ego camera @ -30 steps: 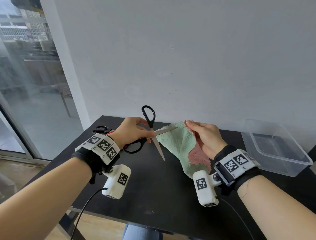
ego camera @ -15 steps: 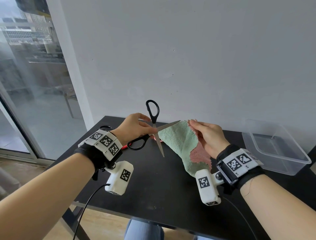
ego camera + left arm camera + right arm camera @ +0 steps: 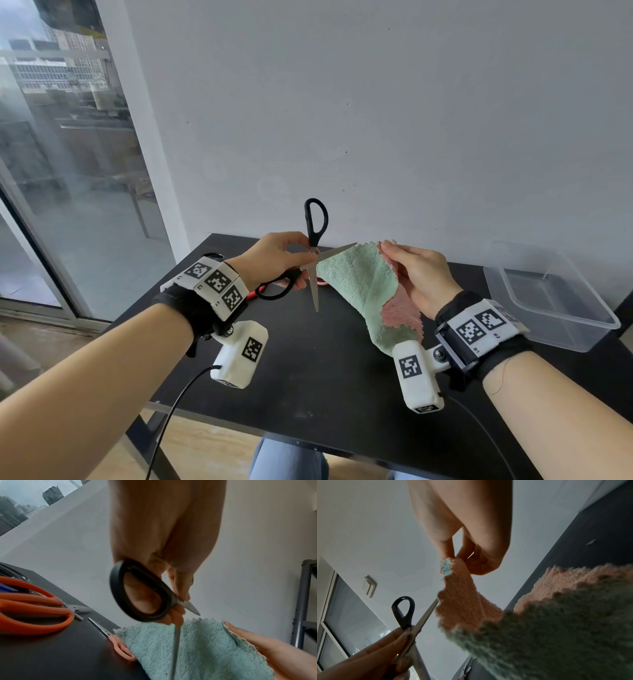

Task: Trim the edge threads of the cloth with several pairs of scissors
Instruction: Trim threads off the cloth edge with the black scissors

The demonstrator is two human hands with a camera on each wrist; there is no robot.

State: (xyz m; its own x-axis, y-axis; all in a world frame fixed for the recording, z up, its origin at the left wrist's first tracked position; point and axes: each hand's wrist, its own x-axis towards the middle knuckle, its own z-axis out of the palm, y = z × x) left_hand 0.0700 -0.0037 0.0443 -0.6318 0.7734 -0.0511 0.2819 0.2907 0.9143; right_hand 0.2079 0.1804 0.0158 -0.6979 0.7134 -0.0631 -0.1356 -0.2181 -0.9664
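Observation:
My left hand [image 3: 274, 260] grips black-handled scissors [image 3: 313, 253] above the black table [image 3: 308, 377]; the blades stand spread wide, one pointing down, one lying along the top edge of the cloth [image 3: 363, 291]. The cloth is fluffy, mint green on one face and pink on the other. My right hand [image 3: 418, 274] pinches its upper right corner and holds it hanging in the air. In the left wrist view the scissors' lower black loop [image 3: 142, 592] sits against my curled fingers, above the cloth [image 3: 197, 649]. The right wrist view shows the fingers [image 3: 452, 547] pinching the cloth's corner [image 3: 458, 588].
Orange-handled scissors [image 3: 34, 608] and small pink-handled scissors [image 3: 118, 643] lie on the table to the left, close to the hanging cloth. A clear plastic bin [image 3: 548, 298] stands at the table's right end. A white wall runs behind; a window is at the left.
The scissors' blades have spread wider, the upper handle loop rising upright. Both hands and the cloth have lifted slightly; the upper blade now lies along the cloth's top edge.

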